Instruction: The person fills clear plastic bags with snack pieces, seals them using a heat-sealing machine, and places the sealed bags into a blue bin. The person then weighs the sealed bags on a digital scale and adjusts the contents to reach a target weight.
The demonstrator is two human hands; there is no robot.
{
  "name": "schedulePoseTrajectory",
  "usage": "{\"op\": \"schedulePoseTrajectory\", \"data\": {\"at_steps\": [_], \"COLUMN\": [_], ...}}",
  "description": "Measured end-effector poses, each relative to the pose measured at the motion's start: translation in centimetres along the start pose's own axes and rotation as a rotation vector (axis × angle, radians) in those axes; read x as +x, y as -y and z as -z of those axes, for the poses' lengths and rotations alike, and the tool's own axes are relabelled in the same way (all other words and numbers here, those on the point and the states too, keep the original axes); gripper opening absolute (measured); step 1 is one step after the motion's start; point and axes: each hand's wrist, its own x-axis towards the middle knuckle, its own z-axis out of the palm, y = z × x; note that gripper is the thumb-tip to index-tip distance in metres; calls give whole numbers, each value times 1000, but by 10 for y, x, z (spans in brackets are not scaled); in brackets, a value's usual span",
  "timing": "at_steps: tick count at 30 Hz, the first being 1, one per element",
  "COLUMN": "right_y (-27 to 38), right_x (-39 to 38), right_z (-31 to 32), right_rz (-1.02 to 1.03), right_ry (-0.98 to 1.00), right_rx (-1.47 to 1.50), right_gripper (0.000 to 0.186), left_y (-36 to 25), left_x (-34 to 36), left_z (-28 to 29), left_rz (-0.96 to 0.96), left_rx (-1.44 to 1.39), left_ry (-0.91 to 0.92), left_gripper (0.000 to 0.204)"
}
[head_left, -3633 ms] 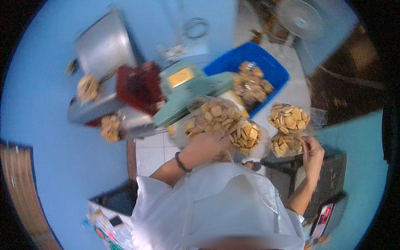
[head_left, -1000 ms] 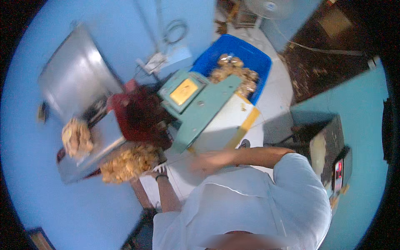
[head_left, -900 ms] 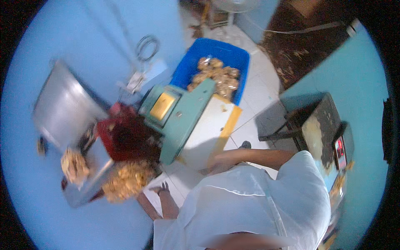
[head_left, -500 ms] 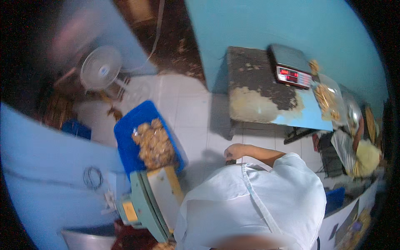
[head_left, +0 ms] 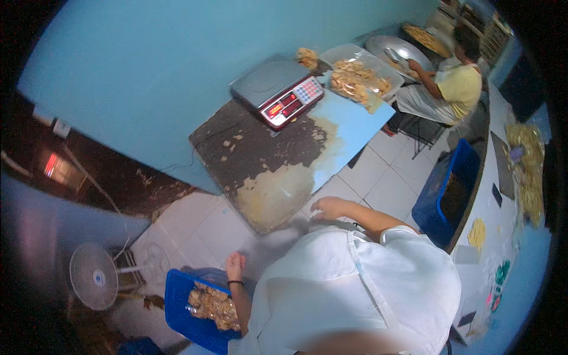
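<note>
My right hand [head_left: 330, 208] hangs in front of my body, just off the near edge of a worn table [head_left: 278, 192]. Its fingers are loosely bent and apart, and nothing shows in them. With a dark band at the wrist, my left hand [head_left: 235, 267] is held low beside a blue crate [head_left: 174, 305]. Its fingers look curled in, with no object visible. Bagged brown snack pieces [head_left: 214, 306] lie in that crate, partly covered by my left forearm. A digital scale [head_left: 275, 89] with a lit red display rests on the table.
Beside the scale stands a clear tub [head_left: 387, 74] of fried strips. A seated person in a yellow top [head_left: 461, 89] works over a metal basin [head_left: 390, 47]. Another blue crate [head_left: 447, 189] is by the white counter [head_left: 479, 260] at right. A fan [head_left: 93, 276] stands at left.
My view has swung left, so the table and scale appear nearer and more central. My left hand has come into sight. The blue crate of bags now shows lower, and the green machine is out of view.
</note>
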Motion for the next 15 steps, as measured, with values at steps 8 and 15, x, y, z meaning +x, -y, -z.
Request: {"op": "schedulePoseTrajectory", "data": {"at_steps": [8,15], "right_y": [-222,-356], "right_x": [-1,39], "right_z": [137,264], "right_rz": [-506,-611], "right_ry": [-986,-964], "right_rx": [389,259], "right_gripper": [38,36], "left_y": [-168,-213], "left_x": [75,103], "left_z": [-162,-321], "left_rz": [-399,-565], "left_rx": [-257,-97], "left_ry": [144,321], "left_gripper": [23,20]}}
